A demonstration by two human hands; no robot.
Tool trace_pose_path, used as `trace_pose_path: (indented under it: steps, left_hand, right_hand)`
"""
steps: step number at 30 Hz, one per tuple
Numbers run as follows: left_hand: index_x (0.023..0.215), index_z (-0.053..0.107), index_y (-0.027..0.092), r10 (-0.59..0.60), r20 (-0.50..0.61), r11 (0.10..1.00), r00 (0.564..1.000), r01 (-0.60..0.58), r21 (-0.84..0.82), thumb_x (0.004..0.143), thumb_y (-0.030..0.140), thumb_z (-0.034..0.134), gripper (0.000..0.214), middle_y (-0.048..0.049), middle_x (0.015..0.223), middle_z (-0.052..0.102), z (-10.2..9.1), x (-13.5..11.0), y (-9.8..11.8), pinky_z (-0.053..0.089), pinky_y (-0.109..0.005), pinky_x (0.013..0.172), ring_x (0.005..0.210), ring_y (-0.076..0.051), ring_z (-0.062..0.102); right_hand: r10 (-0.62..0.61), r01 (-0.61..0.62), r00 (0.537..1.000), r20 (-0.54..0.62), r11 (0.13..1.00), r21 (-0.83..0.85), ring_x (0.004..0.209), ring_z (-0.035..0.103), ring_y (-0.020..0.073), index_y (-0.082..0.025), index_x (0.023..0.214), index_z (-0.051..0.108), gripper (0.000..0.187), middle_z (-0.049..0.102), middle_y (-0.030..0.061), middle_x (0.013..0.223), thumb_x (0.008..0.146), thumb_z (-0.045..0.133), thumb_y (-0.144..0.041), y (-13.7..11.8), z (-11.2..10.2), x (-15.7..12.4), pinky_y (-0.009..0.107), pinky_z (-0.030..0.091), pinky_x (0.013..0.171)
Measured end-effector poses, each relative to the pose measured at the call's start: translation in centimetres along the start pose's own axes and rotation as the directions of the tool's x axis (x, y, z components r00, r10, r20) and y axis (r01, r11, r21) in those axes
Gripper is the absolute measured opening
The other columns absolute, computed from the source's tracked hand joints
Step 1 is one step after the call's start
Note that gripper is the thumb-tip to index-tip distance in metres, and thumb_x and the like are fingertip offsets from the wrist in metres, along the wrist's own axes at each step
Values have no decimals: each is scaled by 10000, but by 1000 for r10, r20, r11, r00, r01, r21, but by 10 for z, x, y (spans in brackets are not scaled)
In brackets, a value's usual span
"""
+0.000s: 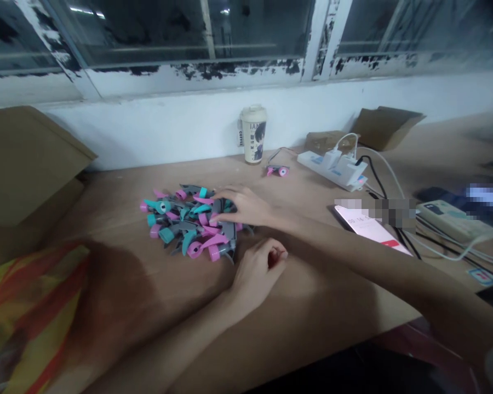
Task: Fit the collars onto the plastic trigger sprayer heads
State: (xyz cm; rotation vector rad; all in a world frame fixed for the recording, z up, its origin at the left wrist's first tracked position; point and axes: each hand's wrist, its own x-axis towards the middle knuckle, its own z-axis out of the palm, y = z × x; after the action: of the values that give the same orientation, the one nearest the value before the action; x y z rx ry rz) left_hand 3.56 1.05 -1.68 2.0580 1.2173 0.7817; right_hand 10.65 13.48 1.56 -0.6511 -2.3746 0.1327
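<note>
A heap of small plastic pieces (pixel 189 232) in grey, pink and teal lies on the wooden table, with short round ends and pointed, lever-like parts. My right hand (pixel 246 207) reaches in from the right over the heap's right side. Its thumb and fingers close around a grey plastic piece (pixel 217 207), partly hidden by the fingers. Just in front of the heap, my left hand (pixel 257 268) hovers or rests with fingers curled toward the thumb. Only shadow shows in its hollow. A similar grey piece with pink round ends (pixel 278 171) lies apart, farther back.
A printed paper cup (pixel 253 137) stands by the wall. At the right are a power strip (pixel 332 169) with chargers and cables, a lit phone (pixel 367 227) and a pale power bank or case (pixel 456 219). Cardboard (pixel 28 164) and a yellow-red bag (pixel 33 317) are left.
</note>
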Motion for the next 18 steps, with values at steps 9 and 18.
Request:
trace_pose_path:
  steps: [9,18]
  left_hand:
    - [962,529,186,-88,-5,989,996,87,-118,861,262,491,133,34,660,527,0,1,-2,388,-239,521,546,-113,537]
    - [965,527,189,-104,-1,983,995,103,-153,864,277,491,139,24,689,529,-1,0,-3,388,-225,496,556,-111,542]
  right_hand:
    - [551,-546,831,-81,778,-310,1073,549,208,-183,1049,627,290,632,86,1145,894,458,-361,70,-58,-25,333,369,928]
    - [837,-835,488,-248,365,-411,1024,565,318,-123,1078,579,468,643,178,1061,799,507,-492,144,-59,-39,494,309,905]
